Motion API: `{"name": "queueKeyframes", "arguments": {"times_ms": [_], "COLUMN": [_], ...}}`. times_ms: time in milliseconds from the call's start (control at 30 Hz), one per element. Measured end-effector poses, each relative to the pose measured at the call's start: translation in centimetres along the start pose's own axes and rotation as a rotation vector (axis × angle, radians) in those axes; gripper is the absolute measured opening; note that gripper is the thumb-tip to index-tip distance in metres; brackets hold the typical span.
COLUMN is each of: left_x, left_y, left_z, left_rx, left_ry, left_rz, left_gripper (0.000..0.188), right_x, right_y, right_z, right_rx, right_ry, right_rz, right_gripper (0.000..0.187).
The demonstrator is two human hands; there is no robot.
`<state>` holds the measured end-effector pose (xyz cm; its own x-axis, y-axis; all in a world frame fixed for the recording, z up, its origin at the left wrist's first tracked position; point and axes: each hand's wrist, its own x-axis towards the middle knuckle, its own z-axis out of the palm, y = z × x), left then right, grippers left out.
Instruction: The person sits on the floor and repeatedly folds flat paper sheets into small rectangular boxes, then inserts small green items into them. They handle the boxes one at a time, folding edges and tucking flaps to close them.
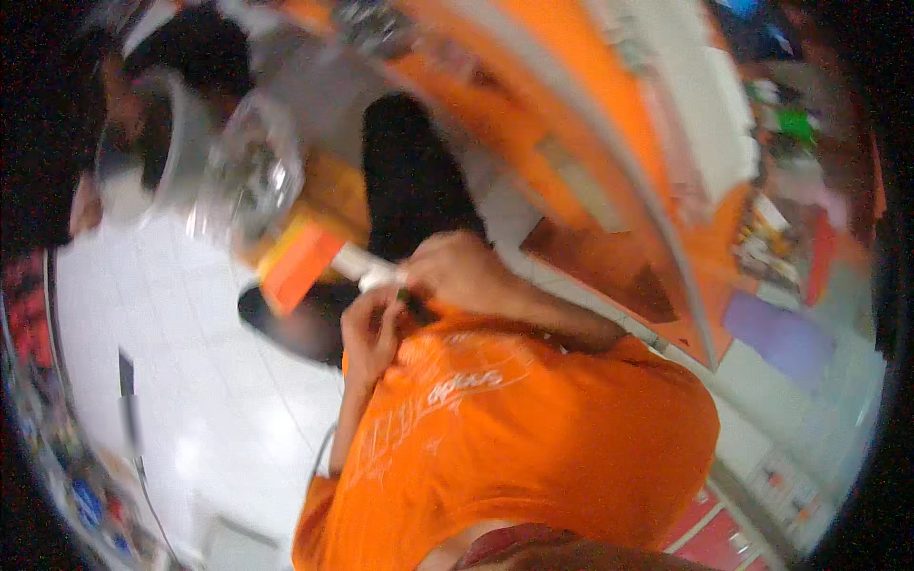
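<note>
The picture is blurred by motion. My hands meet in front of my chest, above my orange shirt (514,438). My right hand (459,273) comes in from the right and pinches a small white piece (374,270). Just below it, my left hand (369,331) has its fingers curled near a small dark thing (419,306). I cannot tell what either item is, or whether the left hand grips the dark one.
An orange and yellow box (297,261) and a clear shiny container (249,176) lie past my hands. Another person (181,57) is at the upper left. An orange counter (571,114) with cluttered goods runs along the right, above a white tiled floor (190,362).
</note>
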<state>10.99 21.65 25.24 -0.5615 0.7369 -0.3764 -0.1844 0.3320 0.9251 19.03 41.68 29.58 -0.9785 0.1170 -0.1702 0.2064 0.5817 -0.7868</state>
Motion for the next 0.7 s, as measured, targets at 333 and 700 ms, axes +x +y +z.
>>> {"name": "queueKeyframes", "arguments": {"times_ms": [333,700], "left_x": [0.7,1.5], "left_y": [-2.3,-2.4], "left_z": [0.3,0.6], "left_rx": [-0.551,-0.642], "left_ry": [-0.054,-0.064], "left_rz": [-0.243,-0.307], "left_gripper": [0.014,0.018], "right_x": [0.3,-0.4], "right_y": [-1.9,-2.2], "right_z": [0.9,2.7], "right_rx": [0.021,-0.025], "right_ry": [0.073,0.168], "right_rz": [0.143,0.13], "right_gripper": [0.019,0.018]}}
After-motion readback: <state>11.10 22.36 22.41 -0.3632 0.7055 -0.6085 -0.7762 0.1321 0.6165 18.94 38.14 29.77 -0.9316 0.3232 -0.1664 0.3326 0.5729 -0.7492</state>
